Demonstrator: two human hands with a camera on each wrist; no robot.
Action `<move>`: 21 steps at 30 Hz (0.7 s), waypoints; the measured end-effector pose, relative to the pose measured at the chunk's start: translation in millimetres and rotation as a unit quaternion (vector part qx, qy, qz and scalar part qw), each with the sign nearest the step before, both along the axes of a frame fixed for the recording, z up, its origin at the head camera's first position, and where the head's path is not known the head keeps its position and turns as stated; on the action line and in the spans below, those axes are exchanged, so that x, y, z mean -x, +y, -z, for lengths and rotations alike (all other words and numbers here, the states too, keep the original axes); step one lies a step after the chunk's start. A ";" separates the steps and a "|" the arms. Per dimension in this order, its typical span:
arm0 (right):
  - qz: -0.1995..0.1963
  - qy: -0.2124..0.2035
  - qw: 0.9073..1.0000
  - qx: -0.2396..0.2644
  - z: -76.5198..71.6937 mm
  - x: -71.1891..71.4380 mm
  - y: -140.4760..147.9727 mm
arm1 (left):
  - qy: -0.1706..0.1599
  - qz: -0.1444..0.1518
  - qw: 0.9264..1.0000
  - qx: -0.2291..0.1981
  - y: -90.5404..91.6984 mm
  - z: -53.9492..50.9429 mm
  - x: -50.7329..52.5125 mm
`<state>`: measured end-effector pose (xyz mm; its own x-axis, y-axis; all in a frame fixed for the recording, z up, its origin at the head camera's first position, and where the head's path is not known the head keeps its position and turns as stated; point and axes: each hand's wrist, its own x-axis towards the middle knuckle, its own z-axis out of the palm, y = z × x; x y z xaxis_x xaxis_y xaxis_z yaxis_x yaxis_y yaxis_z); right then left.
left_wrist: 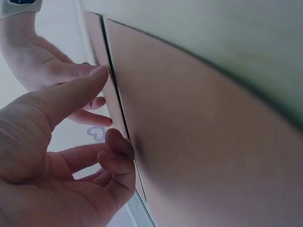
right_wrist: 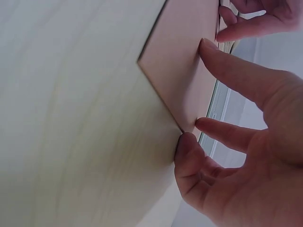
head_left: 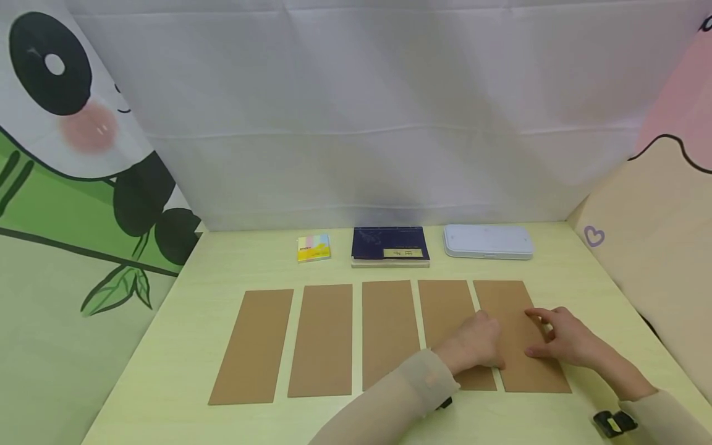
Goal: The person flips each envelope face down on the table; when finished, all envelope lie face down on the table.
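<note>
Several brown cardboard rectangles lie flat in a row on the table. My left hand (head_left: 471,343) is over the gap between the rightmost cardboard piece (head_left: 503,309) and its left neighbour (head_left: 445,306). In the left wrist view its thumb (left_wrist: 85,90) is stretched out and the fingers bend loosely, touching near the card edges. My right hand (head_left: 570,337) rests on the rightmost piece near its right edge, thumb and index spread apart. The right wrist view shows the thumb (right_wrist: 232,64) touching the card's face and other fingers at its edge.
Along the back of the table (head_left: 167,371) stand a pack of sticky notes (head_left: 314,248), a dark blue notebook (head_left: 389,244) and a pale flat case (head_left: 488,241). More cardboard pieces lie to the left, including the leftmost one (head_left: 253,346). A white cloth (head_left: 361,111) hangs behind.
</note>
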<state>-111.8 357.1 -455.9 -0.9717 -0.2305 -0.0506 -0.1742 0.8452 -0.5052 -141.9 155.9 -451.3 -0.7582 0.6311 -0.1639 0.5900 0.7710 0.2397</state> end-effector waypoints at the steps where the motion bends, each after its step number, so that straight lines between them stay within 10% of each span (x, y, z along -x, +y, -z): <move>1: -0.002 0.000 1.000 0.004 0.0 -0.1 0.6 | -0.002 -0.003 1.000 -0.004 -1.0 0.0 1.0; 9: 0.014 -0.023 0.999 0.036 -6.3 -2.7 3.8 | -0.021 0.025 0.993 -0.117 -30.0 -4.1 12.0; 17: 0.014 0.013 0.998 0.055 -7.8 1.1 2.3 | -0.091 0.040 0.955 -0.281 -79.3 -11.1 14.1; 21: 0.017 0.021 0.998 0.053 -10.3 0.9 3.1 | -0.079 0.026 0.958 -0.276 -113.6 -14.7 17.6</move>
<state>-112.7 360.1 -445.5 -0.9798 -0.1996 0.0139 -0.1698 0.7927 -0.5856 -159.5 42.4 -436.6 -0.7161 0.6914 0.0958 0.5481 0.4719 0.6906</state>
